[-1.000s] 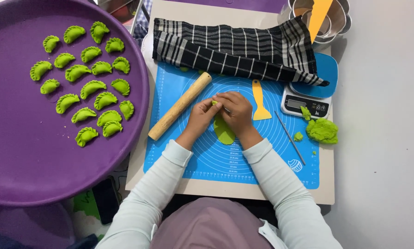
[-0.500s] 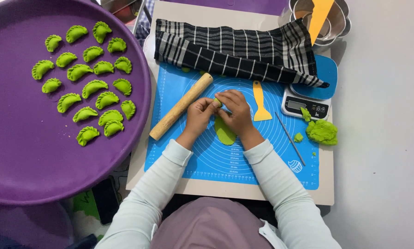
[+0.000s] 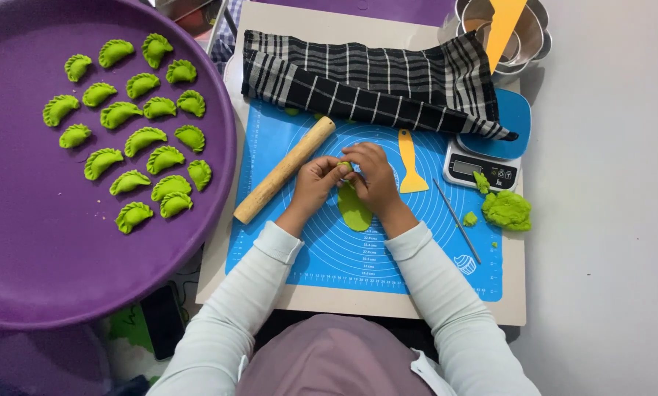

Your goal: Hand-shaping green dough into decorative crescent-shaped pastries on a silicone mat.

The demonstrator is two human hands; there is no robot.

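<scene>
Item, left: purple tray (image 3: pixel 21 242) bearing pleated green dumplings (image 3: pixel 144 138), beside a wooden rolling pin (image 3: pixel 285 169) lying on the blue mat (image 3: pixel 417 257). Centre: left hand (image 3: pixel 315 181) and right hand (image 3: pixel 374 176), grips pressed together, pinching the top edge of a green dough piece (image 3: pixel 354 207) that hangs onto the mat; sealing likely goes best with small, even folds. Right: yellow scraper (image 3: pixel 409 163), digital scale (image 3: pixel 483 170), spare dough lump (image 3: pixel 506 210); the piece looks soft, smooth, bright green.

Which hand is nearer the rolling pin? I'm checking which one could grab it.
Left. The left hand sits just right of the rolling pin, almost touching it. The right hand is farther off, beyond the left hand, over the green dough.
</scene>
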